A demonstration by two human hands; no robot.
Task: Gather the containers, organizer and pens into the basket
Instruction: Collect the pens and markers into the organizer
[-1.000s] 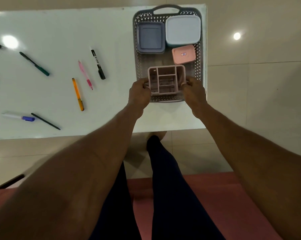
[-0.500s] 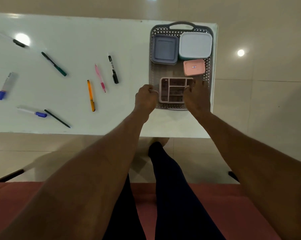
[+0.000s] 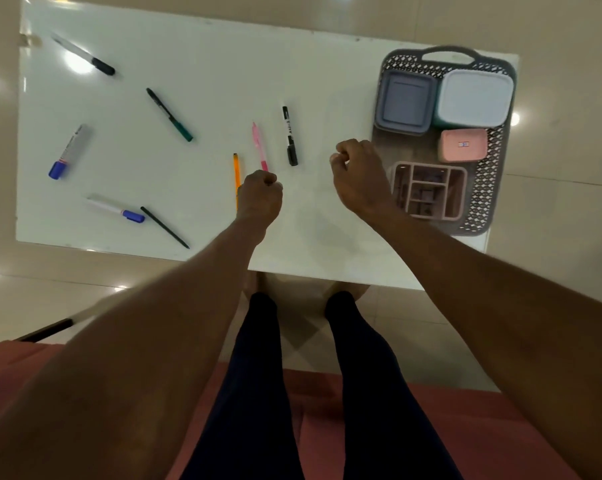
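Observation:
The grey basket (image 3: 490, 188) stands at the table's right end. In it lie a blue-grey container (image 3: 405, 100), a white-lidded container (image 3: 472, 97), a small pink container (image 3: 463, 144) and the pink organizer (image 3: 429, 190). Several pens are scattered on the white table (image 3: 206, 71): an orange pen (image 3: 236, 171), a pink pen (image 3: 260, 146), a black marker (image 3: 289, 135), a green pen (image 3: 169, 114) and a thin black pen (image 3: 164, 227). My left hand (image 3: 259, 194) hovers with curled fingers beside the orange pen, holding nothing. My right hand (image 3: 360, 174) is loosely curled, just left of the basket.
Farther left lie a blue-capped grey marker (image 3: 69, 152), a white marker with a blue cap (image 3: 115, 208) and a black-capped pen (image 3: 84, 55) near the far corner. My legs and a red seat (image 3: 396, 427) are below the table's front edge.
Both hands let go of the pink organizer, which now rests in the basket. They moved left over the table, the left hand reaching the orange and pink pens.

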